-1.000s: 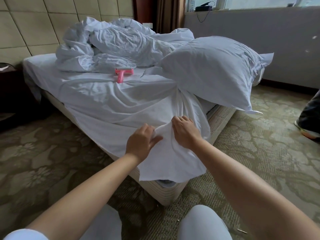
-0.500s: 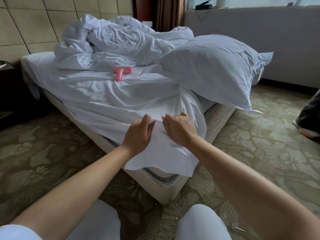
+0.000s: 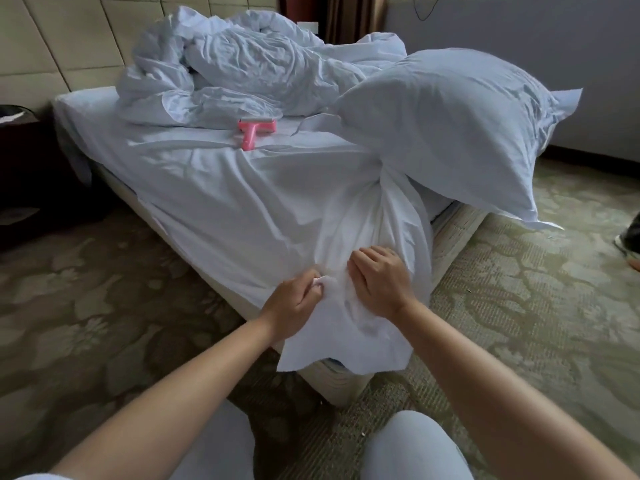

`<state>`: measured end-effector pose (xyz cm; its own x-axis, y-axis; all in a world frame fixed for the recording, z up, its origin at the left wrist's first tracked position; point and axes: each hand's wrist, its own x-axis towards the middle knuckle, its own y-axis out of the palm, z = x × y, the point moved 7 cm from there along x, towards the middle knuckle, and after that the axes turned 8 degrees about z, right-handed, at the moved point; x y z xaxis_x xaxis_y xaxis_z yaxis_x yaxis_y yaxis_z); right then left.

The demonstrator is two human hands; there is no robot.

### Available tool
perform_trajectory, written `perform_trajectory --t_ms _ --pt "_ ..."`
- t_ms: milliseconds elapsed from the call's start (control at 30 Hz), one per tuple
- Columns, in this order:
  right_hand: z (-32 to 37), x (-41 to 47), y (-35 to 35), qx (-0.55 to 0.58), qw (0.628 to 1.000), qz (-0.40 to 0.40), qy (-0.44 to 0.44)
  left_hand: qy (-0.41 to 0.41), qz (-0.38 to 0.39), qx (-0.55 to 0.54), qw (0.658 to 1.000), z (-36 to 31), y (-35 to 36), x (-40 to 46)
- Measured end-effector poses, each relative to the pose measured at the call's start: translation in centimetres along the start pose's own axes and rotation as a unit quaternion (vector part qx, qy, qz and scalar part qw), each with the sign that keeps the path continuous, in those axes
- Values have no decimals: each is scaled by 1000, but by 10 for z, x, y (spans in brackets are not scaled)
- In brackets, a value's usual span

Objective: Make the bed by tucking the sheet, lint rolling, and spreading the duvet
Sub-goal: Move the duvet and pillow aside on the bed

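A white sheet (image 3: 242,202) covers the bed, and its loose corner hangs over the near corner of the mattress. My left hand (image 3: 294,301) grips a bunch of that corner fabric. My right hand (image 3: 379,278) lies just beside it with curled fingers digging into the same fold. A pink lint roller (image 3: 254,131) lies on the sheet in the middle of the bed. The crumpled white duvet (image 3: 242,67) is heaped at the head end. A large white pillow (image 3: 450,133) sits at the right edge of the bed.
The bed base (image 3: 346,382) shows bare under the lifted corner. Patterned carpet (image 3: 519,306) surrounds the bed. A dark nightstand (image 3: 20,161) stands at the left. Another person's shoe (image 3: 628,239) is at the far right. My knees (image 3: 412,445) are at the bottom.
Both hands have gathered the sheet corner more tightly, and my left hand has closed into a fist on the fabric. The corner hangs lower over the bed base.
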<state>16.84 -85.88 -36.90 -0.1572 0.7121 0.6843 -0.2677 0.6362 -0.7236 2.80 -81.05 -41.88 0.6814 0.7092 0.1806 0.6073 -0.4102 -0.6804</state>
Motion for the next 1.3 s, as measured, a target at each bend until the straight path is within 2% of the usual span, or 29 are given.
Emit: perform_trajectory --t_ms 133,267,333,433,500,600,633,900,967,1067,1100,1167,1233,1300 --pt "-6 -2 2 -31 999 -7 28 -15 5 -17 1000 9 0 -1" --pt "-8 7 -3 -28 999 8 28 13 11 -13 1000 -2 -2 0" --pt "-2 12 -13 -7 1000 -9 24 59 -31 -10 998 -19 -16 0" --pt "3 13 -36 46 995 -80 28 146 -120 -2 982 -42 -46 -3" --pt "-1 0 -38 47 995 -81 15 162 -100 21 982 -38 -42 -4" --pt "-9 -32 -19 2 1000 -12 -16 110 11 74 991 -14 4 -2" --pt "-10 -38 -15 -14 1000 -3 -25 101 21 69 992 -9 14 -2" --pt "-9 -31 -12 -80 996 0 -26 107 39 101 988 -11 18 -5" --pt "-7 -27 -18 -63 998 -2 -19 115 18 107 987 -17 12 -3" --pt "1 -21 -35 1 999 -38 2 195 -59 107 973 -35 -11 -4" --pt "2 -22 -37 18 999 -49 13 212 -62 111 969 -38 -15 -5" --pt "0 -32 -27 25 999 -36 26 213 -20 138 967 -34 -5 -3" --pt "-2 -45 -14 6 1000 -4 11 177 22 165 970 -21 15 -2" --pt "-3 -51 -7 -22 1000 7 -13 166 7 181 969 -12 23 0"
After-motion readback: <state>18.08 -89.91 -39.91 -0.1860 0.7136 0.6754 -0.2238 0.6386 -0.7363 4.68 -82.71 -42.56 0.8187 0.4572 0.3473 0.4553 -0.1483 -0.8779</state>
